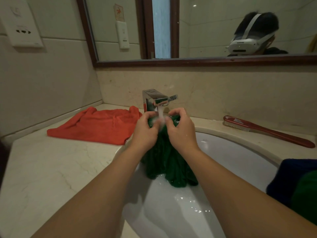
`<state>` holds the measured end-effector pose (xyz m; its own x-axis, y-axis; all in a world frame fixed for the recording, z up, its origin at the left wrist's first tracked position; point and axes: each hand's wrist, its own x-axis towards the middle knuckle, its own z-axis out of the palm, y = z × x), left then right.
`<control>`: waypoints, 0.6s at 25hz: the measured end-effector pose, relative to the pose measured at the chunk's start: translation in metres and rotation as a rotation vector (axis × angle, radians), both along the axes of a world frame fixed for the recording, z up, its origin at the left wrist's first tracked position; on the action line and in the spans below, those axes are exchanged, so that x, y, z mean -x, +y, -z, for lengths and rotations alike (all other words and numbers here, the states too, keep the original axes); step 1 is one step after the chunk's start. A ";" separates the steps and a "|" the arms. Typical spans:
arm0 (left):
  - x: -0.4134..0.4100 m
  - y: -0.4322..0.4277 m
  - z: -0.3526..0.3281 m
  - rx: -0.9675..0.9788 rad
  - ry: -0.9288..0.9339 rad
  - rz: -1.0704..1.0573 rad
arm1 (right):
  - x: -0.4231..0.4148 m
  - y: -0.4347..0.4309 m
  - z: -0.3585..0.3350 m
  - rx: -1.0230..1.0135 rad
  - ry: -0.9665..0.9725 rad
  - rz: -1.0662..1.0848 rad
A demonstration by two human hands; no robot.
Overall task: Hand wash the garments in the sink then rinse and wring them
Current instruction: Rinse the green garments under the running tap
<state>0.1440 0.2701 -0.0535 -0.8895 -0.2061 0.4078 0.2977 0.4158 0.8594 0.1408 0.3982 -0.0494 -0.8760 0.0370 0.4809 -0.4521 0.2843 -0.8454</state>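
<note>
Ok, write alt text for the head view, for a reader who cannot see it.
The left hand and right hand grip a dark green garment under the running tap, above the white sink. An orange garment lies on the counter at left; a red brush lies at right.

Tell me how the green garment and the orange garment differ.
The green garment hangs bunched over the sink, gripped by the left hand and right hand; the orange garment lies spread on the counter, untouched. The green garment is under the running faucet; the orange garment is away from the stream. Both are plain single-colour cloth.
</note>
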 end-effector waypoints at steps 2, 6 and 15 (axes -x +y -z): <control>0.003 -0.003 0.002 -0.010 -0.047 -0.032 | -0.001 -0.003 0.000 -0.002 0.023 -0.009; -0.001 -0.004 0.003 0.181 -0.172 -0.062 | -0.003 -0.009 -0.001 -0.030 0.050 -0.033; -0.009 0.007 -0.007 -0.175 -0.008 0.092 | -0.001 0.001 -0.004 0.042 -0.067 0.018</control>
<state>0.1528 0.2771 -0.0464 -0.9108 -0.1907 0.3661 0.3207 0.2316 0.9184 0.1417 0.3993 -0.0459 -0.9050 0.0721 0.4192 -0.3894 0.2557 -0.8848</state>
